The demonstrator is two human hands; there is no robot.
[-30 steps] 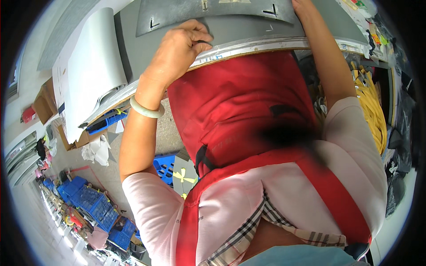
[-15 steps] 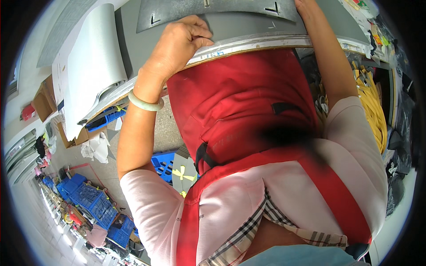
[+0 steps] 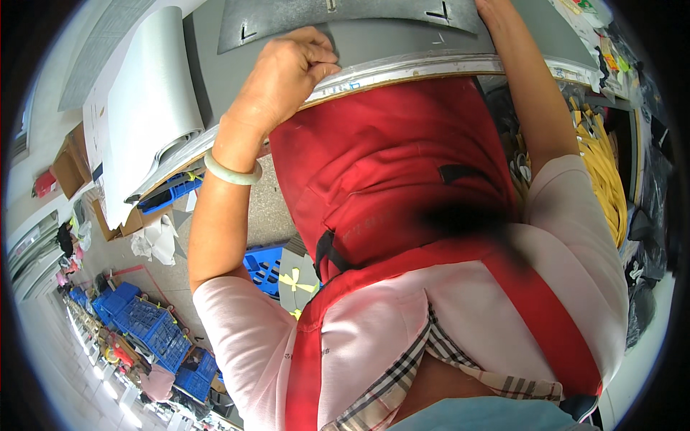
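A grey plate (image 3: pixel 345 21) with dark angular slots, like a template, lies on a dark grey sheet (image 3: pixel 395 47) along the front of the worktable. At the table's front edge is my left hand (image 3: pixel 298 61), its fingers curled and pressed together just below the plate's lower edge. Whatever they pinch, if anything, is hidden. My right hand (image 3: pixel 491 10) reaches past the plate's right end, and the top of the picture cuts it off, so its fingers do not show.
A rolled white sheet (image 3: pixel 154 93) rests at the table's left end. Yellow strips (image 3: pixel 600 172) hang under the right side. Blue crates (image 3: pixel 151 327) stand on the floor at far left, and a blue basket (image 3: pixel 264 269) sits below my left arm.
My left hand and the grey plate have shifted very slightly to the left. The right arm looks almost unmoved.
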